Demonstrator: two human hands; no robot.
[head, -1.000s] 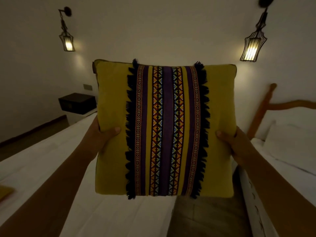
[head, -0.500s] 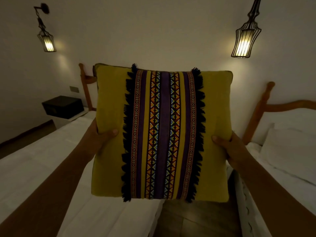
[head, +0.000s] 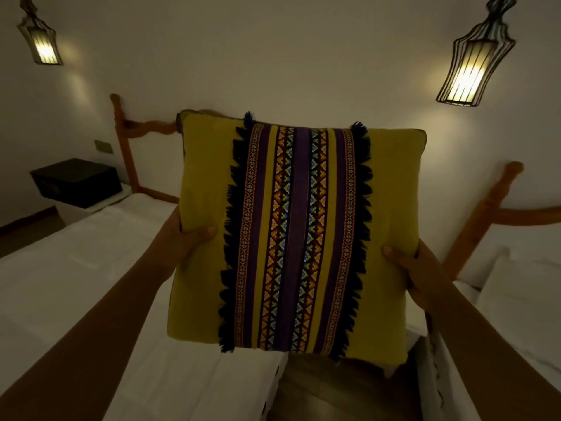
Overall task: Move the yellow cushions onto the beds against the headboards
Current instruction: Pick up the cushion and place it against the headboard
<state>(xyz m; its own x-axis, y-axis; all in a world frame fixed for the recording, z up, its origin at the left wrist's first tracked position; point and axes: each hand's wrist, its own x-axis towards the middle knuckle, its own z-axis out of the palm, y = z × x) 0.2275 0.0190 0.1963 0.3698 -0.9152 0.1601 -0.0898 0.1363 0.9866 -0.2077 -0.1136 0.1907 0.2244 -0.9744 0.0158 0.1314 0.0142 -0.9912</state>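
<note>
Carrying the square yellow cushion with the woven purple-and-orange striped band and dark fringe (head: 291, 235) upright in mid-air, between the two beds, over the floor gap. Left hand (head: 185, 238) clamps its left edge, thumb across the front; right hand (head: 416, 268) pinches the right edge the same way. Nothing placed yet, by my reading: this cushion is off the bedding, and no other yellow cushion shows. Left white-sheeted bed (head: 91, 268) lies open up to its carved wooden headboard (head: 130, 132), plenty of room. Right bed's wooden headboard (head: 485, 208) has a white pillow (head: 522, 287) before it, tighter there.
</note>
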